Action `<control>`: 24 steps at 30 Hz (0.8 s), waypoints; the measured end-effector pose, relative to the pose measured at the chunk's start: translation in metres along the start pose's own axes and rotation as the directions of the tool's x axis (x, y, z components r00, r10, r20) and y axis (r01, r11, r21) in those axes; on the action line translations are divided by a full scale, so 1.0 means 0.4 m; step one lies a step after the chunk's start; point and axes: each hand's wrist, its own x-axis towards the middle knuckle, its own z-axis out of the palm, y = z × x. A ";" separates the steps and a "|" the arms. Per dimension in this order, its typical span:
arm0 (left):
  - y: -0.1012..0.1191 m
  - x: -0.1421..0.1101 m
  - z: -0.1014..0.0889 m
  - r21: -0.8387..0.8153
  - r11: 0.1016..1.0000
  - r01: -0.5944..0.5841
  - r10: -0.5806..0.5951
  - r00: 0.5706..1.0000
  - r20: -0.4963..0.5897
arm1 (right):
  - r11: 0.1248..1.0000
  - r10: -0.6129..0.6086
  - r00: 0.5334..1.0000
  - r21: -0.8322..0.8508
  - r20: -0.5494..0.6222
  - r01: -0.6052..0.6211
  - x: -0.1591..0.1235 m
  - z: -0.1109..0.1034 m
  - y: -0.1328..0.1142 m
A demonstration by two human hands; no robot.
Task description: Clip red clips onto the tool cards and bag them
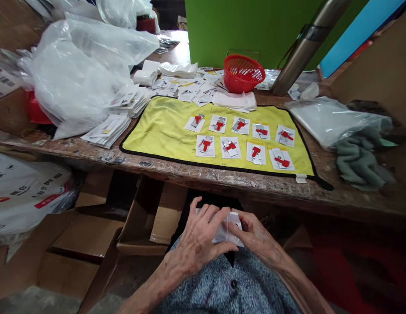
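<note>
Above my lap, below the table edge, both hands are on a small clear plastic bag (221,236). My left hand (201,229) lies over its left side, fingers curled on top and thumb along the lower edge. On the right, my right hand (255,233) pinches the bag by a white flap (236,218). What lies inside the bag is mostly covered by my fingers. On the table in front, a yellow cloth (163,126) with black edging bears two rows of white cards, each with a red-and-metal piece, such as the nearest metal piece with a red lever (256,152).
Behind the cloth are scattered printed cards (192,88) and a red plastic basket (243,74). A steel flask (296,54) leans at the back right. A large plastic bag (81,65) and card stacks (107,128) are at left. Open cardboard boxes (140,218) stand below the table.
</note>
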 end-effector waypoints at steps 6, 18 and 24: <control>-0.011 0.002 -0.012 0.014 0.998 -0.063 0.062 0.998 0.012 | 0.999 -0.022 0.999 0.039 -0.028 0.023 0.005 -0.005 0.006; -0.031 -0.005 -0.010 0.056 0.992 -0.115 0.123 0.976 -0.182 | 0.971 -0.039 0.989 -0.239 -0.145 0.003 -0.026 -0.033 -0.056; -0.047 0.024 -0.020 0.140 0.972 -0.190 0.222 0.937 -0.271 | 0.683 -0.566 0.490 -0.710 -0.662 -0.171 -0.025 -0.262 -0.104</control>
